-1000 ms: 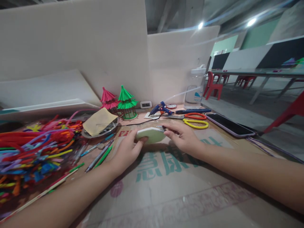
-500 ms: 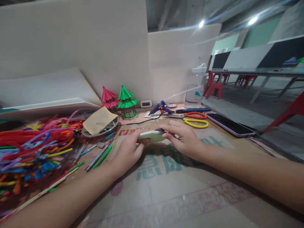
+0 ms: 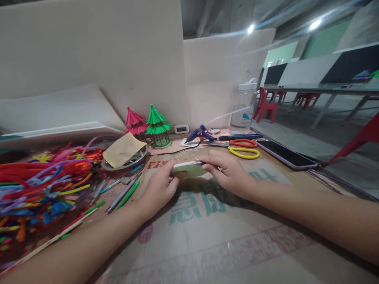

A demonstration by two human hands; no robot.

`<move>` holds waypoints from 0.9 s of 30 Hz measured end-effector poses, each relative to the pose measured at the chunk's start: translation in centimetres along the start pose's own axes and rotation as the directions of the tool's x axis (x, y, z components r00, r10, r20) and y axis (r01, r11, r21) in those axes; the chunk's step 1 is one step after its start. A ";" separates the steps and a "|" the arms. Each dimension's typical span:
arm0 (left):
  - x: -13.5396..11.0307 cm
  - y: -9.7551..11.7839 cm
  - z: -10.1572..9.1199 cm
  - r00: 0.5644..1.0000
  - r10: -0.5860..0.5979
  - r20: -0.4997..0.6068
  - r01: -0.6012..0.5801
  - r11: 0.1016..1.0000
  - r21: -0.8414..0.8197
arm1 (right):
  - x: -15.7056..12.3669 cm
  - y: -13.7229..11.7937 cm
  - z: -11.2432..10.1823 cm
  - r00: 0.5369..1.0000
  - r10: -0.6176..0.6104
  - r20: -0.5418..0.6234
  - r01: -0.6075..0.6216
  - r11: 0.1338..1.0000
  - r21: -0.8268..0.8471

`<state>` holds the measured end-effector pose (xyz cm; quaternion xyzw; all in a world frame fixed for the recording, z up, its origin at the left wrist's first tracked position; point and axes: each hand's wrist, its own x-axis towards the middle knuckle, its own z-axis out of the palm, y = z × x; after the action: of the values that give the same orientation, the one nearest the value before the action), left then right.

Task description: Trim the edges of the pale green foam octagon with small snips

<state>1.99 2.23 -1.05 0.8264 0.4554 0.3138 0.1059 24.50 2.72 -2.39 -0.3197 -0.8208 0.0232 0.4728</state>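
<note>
Beige partition boards, red chairs, ceiling lights.

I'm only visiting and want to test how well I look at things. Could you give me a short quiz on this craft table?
1. True or false: the left hand and right hand both grip the pale green piece.
2. What lies right of the red scissors? A phone; B book; C cup.
3. Fill in: the paper tower beside the pink tower is ____.
Key: 1 true; 2 A; 3 green.
</note>
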 end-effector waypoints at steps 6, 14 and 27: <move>0.0 -0.6 0.3 0.997 -0.061 -0.039 0.059 0.996 -0.062 | 0.1 0.9 0.2 0.968 0.229 -0.102 -0.218 0.970 0.105; 0.1 -0.5 0.1 1.000 -0.005 -0.009 0.004 0.993 -0.117 | -0.1 -0.4 0.2 0.990 0.130 -0.046 -0.126 0.988 0.090; 0.1 -1.2 0.5 0.999 0.000 -0.045 -0.007 0.990 -0.140 | 0.3 0.4 -0.3 0.993 0.114 -0.013 -0.112 0.989 0.099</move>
<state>1.52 3.03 -1.90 0.8105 0.4331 0.3636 0.1527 24.87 3.14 -2.12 -0.3424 -0.7948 0.0874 0.4934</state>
